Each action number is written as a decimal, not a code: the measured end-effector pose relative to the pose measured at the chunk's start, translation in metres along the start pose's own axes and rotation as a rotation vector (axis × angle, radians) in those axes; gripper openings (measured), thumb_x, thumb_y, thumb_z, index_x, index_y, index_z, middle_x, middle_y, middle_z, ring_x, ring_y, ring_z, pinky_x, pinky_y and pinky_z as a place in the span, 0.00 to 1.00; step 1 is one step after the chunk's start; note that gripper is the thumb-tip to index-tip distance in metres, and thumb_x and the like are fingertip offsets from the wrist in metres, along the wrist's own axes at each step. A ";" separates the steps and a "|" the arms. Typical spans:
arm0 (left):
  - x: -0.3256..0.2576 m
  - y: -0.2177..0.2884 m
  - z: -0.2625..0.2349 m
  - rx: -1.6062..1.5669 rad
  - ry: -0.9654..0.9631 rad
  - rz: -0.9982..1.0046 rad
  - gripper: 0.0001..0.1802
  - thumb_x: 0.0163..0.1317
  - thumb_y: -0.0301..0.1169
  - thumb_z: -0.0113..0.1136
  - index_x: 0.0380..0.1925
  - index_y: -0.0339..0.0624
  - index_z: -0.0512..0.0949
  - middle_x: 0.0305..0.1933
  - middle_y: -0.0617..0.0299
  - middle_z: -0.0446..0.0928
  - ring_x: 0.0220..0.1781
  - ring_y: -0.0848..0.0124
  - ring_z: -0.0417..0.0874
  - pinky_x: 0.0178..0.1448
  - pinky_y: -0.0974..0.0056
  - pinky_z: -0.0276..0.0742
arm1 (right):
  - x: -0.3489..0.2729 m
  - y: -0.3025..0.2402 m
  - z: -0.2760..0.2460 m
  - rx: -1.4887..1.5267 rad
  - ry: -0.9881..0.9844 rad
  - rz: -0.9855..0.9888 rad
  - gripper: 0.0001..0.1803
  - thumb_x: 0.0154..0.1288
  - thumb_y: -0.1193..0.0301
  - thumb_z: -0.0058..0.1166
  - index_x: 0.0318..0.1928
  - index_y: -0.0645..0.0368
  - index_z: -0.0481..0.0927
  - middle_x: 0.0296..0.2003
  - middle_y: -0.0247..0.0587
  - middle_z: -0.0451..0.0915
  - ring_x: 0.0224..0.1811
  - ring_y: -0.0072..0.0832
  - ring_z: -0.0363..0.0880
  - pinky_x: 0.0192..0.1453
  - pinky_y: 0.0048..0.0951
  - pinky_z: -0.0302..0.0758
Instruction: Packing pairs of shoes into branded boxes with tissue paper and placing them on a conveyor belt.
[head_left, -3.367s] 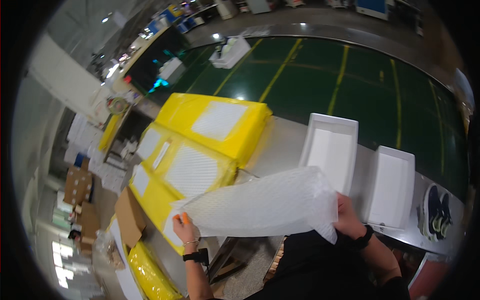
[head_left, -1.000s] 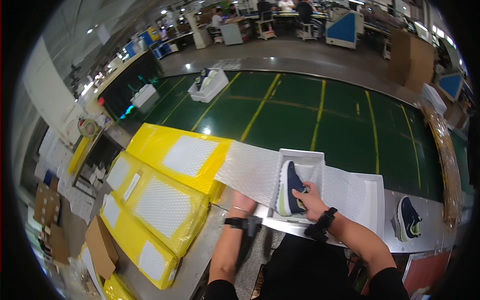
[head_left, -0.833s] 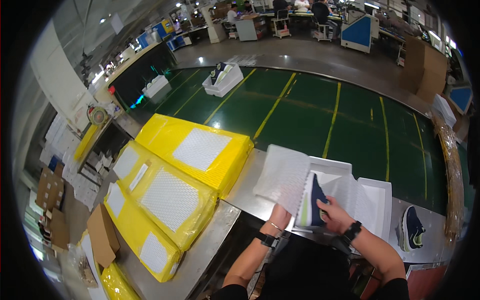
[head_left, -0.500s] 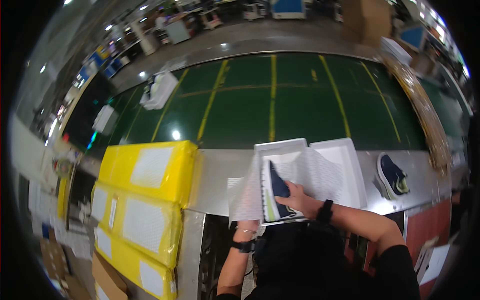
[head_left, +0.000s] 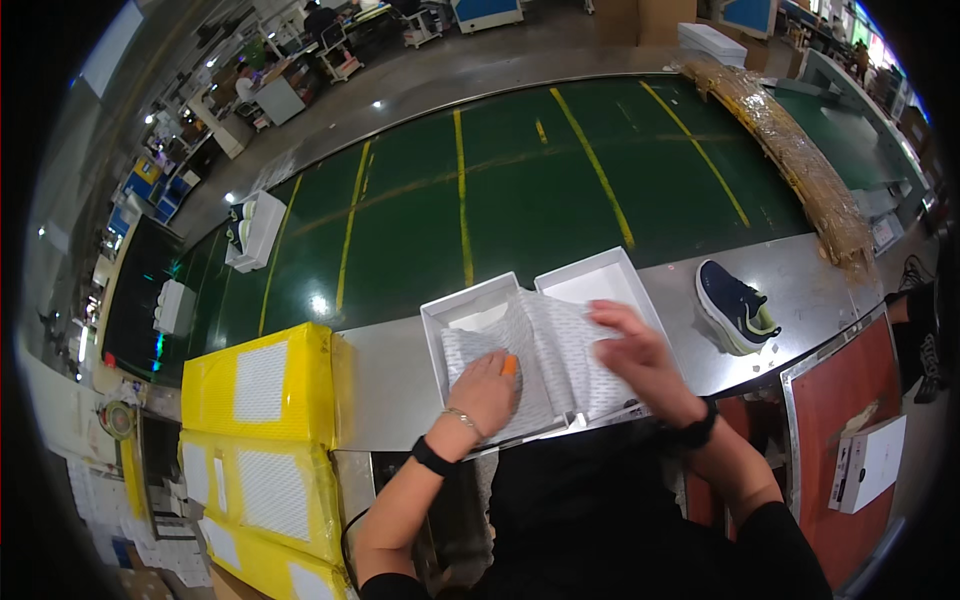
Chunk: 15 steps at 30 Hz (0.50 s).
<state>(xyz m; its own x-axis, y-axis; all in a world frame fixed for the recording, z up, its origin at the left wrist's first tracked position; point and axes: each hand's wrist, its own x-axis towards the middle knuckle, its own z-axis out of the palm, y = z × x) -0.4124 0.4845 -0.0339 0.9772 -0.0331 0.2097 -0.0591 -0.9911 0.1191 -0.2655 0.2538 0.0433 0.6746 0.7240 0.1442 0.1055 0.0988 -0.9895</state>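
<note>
A white shoebox [head_left: 434, 352] stands at the table's edge in front of me, its lid part [head_left: 632, 285] spread out on the right. Patterned white wrapping paper [head_left: 535, 345] covers the inside, and the shoe seen there earlier is hidden beneath it. My left hand [head_left: 483, 393] lies fairly flat on the paper, an orange cover on one finger. Above the paper's right part hovers my right hand [head_left: 640, 358], slightly blurred, its fingers apart and holding nothing. To the right, a navy sneaker [head_left: 732, 303] with a white sole and lime lining rests on the metal table.
Yellow-wrapped packages [head_left: 262, 390] are lined up on the left. Beyond the metal ledge runs a green conveyor belt [head_left: 400, 230], carrying an open box of shoes [head_left: 262, 232] at far left. A plastic-wrapped bar [head_left: 780, 150] crosses the right side. Another white box [head_left: 868, 465] sits lower right.
The shoe in the box is now covered by paper. My right hand has let go of it and lifted; my left hand has moved onto the paper. The view has shifted right.
</note>
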 end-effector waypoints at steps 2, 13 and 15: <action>0.017 -0.001 -0.033 -0.298 -0.256 -0.082 0.29 0.64 0.35 0.57 0.62 0.30 0.69 0.63 0.38 0.72 0.62 0.45 0.76 0.67 0.53 0.72 | -0.020 0.016 -0.060 -0.239 0.207 -0.049 0.15 0.62 0.74 0.63 0.50 0.56 0.80 0.65 0.44 0.70 0.64 0.36 0.72 0.65 0.36 0.70; 0.056 0.020 -0.025 0.230 -0.737 0.070 0.44 0.55 0.62 0.64 0.54 0.29 0.77 0.60 0.42 0.75 0.64 0.51 0.75 0.69 0.50 0.67 | -0.106 0.075 -0.234 -1.223 0.498 -0.008 0.20 0.44 0.72 0.73 0.39 0.60 0.77 0.56 0.54 0.75 0.59 0.51 0.73 0.62 0.42 0.71; 0.058 0.009 -0.034 0.116 -0.702 0.095 0.41 0.54 0.62 0.64 0.54 0.36 0.78 0.59 0.47 0.76 0.59 0.55 0.79 0.68 0.49 0.67 | -0.106 0.076 -0.250 -1.074 0.494 0.025 0.20 0.45 0.74 0.73 0.37 0.61 0.76 0.51 0.53 0.77 0.52 0.49 0.76 0.57 0.39 0.73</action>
<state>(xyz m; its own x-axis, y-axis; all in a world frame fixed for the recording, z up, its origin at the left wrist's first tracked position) -0.3635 0.4776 0.0123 0.8719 -0.1559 -0.4642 -0.1660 -0.9859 0.0194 -0.1466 0.0136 -0.0451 0.8697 0.3519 0.3461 0.4893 -0.7068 -0.5109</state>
